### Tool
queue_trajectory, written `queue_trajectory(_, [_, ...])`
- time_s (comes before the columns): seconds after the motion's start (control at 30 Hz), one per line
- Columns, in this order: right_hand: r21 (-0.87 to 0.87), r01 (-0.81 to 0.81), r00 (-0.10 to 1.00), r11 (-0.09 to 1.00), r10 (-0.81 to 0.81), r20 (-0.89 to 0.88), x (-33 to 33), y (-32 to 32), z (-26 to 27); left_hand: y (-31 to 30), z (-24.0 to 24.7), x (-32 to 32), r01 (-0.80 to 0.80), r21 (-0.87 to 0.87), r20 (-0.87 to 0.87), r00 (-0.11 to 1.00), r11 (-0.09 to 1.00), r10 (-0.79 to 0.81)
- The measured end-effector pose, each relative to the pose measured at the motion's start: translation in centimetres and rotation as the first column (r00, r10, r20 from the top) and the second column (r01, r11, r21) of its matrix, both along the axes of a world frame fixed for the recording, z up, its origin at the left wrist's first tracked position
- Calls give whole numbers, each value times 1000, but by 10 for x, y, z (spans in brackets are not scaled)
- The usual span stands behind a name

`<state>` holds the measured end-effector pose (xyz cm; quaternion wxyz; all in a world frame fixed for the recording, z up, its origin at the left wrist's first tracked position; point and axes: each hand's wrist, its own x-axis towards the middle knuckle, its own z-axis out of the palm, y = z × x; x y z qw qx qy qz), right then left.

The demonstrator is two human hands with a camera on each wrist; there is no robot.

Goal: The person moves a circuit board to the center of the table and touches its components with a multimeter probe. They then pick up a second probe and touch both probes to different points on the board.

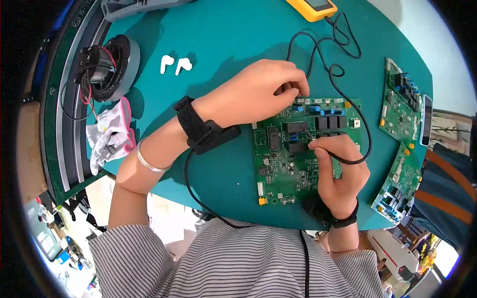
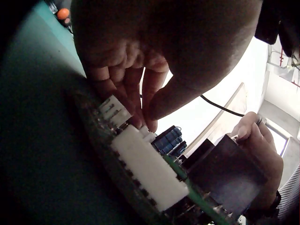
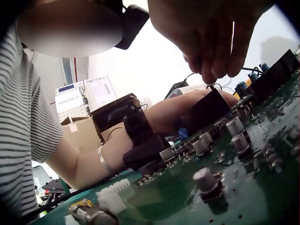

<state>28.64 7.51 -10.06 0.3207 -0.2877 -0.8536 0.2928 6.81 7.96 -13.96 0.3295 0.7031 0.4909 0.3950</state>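
Note:
A green circuit board [image 1: 278, 171] lies on the teal table [image 1: 223, 39]. My left hand [image 1: 295, 92] curls its fingers at the board's far edge; a black lead [image 1: 290, 49] runs out of them, and the probe itself is hidden. In the left wrist view those fingers [image 2: 140, 93] press down beside a white connector [image 2: 145, 168] and blue capacitors [image 2: 168, 140]. My right hand [image 1: 318, 145] pinches a thin black probe [image 1: 309, 134] whose tip touches the board among black relays [image 1: 297, 128]. The right wrist view shows the fingertips [image 3: 211, 61] pinching it above a relay [image 3: 208, 108]. Both leads run to a yellow multimeter [image 1: 313, 7].
Two more green boards [image 1: 400, 99] [image 1: 402, 179] lie at the right edge with a phone [image 1: 426, 119] beside them. White earbuds [image 1: 175, 63], a round motor part with red wires [image 1: 107, 67] and a white and pink glove [image 1: 112, 134] sit to the left.

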Motion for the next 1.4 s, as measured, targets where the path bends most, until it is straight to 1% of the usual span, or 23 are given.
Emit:
queue_trajectory(0.03, [1, 0, 1000, 1000, 0, 0, 0, 0, -1, 0, 0, 0, 0, 1, 0, 1000, 1000, 0])
queue_trajectory(0.1, [-4, 24, 1000, 1000, -24, -11, 0, 0, -2, -1, 2, 0, -2, -52, 40, 999, 999, 4])
queue_trajectory(0.13, [3, 24, 1000, 1000, -24, -15, 0, 0, -3, -1, 2, 0, -2, -45, 36, 999, 999, 3])
queue_trajectory(0.2, [-126, 60, 997, 990, -66, -46, 1, -2, -5, -1, 1, 0, -1, -12, 5, 1000, 1000, 1])
queue_trajectory(0.23, [-118, 58, 997, 991, -64, -49, 1, -3, -5, -1, 0, 0, -2, -4, 3, 1000, 1000, 2])
queue_trajectory(0.3, [-253, 57, 987, 966, -93, -132, 4, -4, -5, -1, 0, 0, -10, 6, 8, 1000, 1000, 10])
queue_trajectory(0.33, [-303, 78, 970, 950, -142, -197, 5, -8, -3, -1, 0, 0, -7, -2, 9, 1000, 1000, 7])
queue_trajectory(0.37, [-298, 73, 970, 952, -137, -199, 6, -9, -2, -1, 0, 0, -11, 4, 7, 1000, 1000, 11])
queue_trajectory(0.43, [-261, 81, 952, 962, -152, -266, 4, -10, 1, -1, 0, 1, -14, 5, 15, 1000, 1000, 14])
queue_trajectory(0.47, [-218, 73, 974, 973, -116, -192, 3, -7, 2, -2, -1, 1, -18, 8, 12, 1000, 1000, 17])
queue_trajectory(0.5, [-216, 70, 974, 974, -114, -196, 1, -6, 2, -2, -1, 1, -21, 5, 23, 1000, 1000, 21])
queue_trajectory(0.57, [-220, 64, 998, 973, -64, 6, -2, -4, 1, -2, -1, 2, -20, 6, 31, 999, 1000, 20])
queue_trajectory(0.6, [-247, 49, 999, 968, -53, -7, -2, -3, -1, -2, -1, 2, -20, 3, 39, 999, 1000, 20])
queue_trajectory(0.83, [-185, 58, 998, 981, -58, 7, -1, -1, 0, -2, 2, 0, -14, -14, 19, 1000, 1000, 14])
queue_trajectory(0.9, [-126, 25, 1000, 992, -26, -5, 1, 1, 0, -2, 4, 0, -11, -41, 13, 1000, 999, 12])
queue_trajectory(1.0, [-105, -8, 999, 994, 4, -35, 2, 2, -1, -2, 5, 0, -9, -72, 8, 1000, 997, 10])
queue_trajectory(1.13, [-103, 0, 998, 995, -7, -63, 3, 3, -4, -1, 7, 0, -5, -72, 1, 1000, 997, 5])
queue_trajectory(1.2, [-164, 31, 994, 986, -48, -101, 3, 2, -6, -1, 6, 0, -1, -67, 1, 1000, 998, 1])
queue_trajectory(1.27, [-178, 32, 993, 983, -52, -109, 4, 1, -8, -1, 6, 0, 1, -61, 2, 1000, 998, -1])
queue_trajectory(1.33, [-192, 31, 991, 981, -54, -118, 5, -2, -7, -1, 8, 0, -6, -99, 3, 1000, 995, 6])
queue_trajectory(1.4, [-315, 73, 942, 946, -169, -290, 6, -7, -4, -1, 9, 0, -3, -98, -3, 1000, 995, 3])
